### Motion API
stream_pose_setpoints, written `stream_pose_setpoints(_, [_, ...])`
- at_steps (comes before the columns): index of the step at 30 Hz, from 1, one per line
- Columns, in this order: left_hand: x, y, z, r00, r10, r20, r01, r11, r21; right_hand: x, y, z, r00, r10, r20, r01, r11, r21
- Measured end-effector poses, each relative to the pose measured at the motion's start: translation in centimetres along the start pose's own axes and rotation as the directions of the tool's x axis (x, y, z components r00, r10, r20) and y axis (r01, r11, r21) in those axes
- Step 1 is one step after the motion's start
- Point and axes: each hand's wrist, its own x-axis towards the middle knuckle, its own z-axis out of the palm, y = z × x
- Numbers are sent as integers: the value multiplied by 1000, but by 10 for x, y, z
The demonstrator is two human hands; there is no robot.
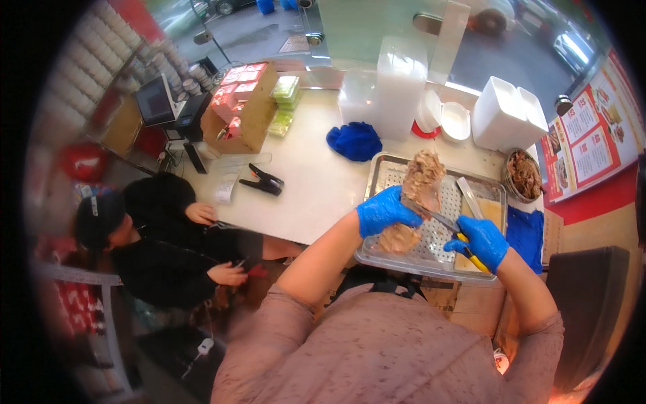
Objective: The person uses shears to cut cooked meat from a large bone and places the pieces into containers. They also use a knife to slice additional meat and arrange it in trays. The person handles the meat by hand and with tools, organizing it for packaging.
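Both of my hands wear blue gloves. My left hand [386, 212] grips a large piece of cooked meat [424, 177] over a perforated metal tray [434, 242]. In my right hand [479, 243] is a tool with yellow-and-black handles [474, 257], which looks like kitchen shears; its metal blades reach left to the meat beside my left fingers. Another piece of meat [399, 238] lies on the tray below my left hand. A knife or similar utensil with a pale handle [469, 197] lies at the tray's right side, by a yellowish board [488, 211].
A bowl of meat [524, 174] and blue cloth [526, 237] are at right. Beyond the tray stand white containers [497, 113], clear stacked containers [401, 91] and another blue cloth [354, 141]. A black stapler [262, 181] lies left, near a carton [252, 121]. A seated person [161, 247] is close at left.
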Motion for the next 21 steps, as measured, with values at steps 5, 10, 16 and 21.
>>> stream_pose_setpoints(5, [5, -2, 2, 997, 22, -69, -12, 990, 142, -5, 0, 1, 998, 35, 53, -37, 999, 35])
stream_pose_setpoints(10, [4, -5, -15, 983, 34, -181, -15, 994, 106, -34, 11, -8, 981, 119, 153, -148, 970, 194])
stream_pose_setpoints(16, [5, -8, -8, 989, 39, -140, 0, 963, 269, -30, 36, -12, 992, 105, 67, -113, 984, 136])
stream_pose_setpoints(21, [14, -16, 6, 995, 56, -84, -7, 869, 496, -6, 10, -17, 974, 186, 129, -190, 982, 21])
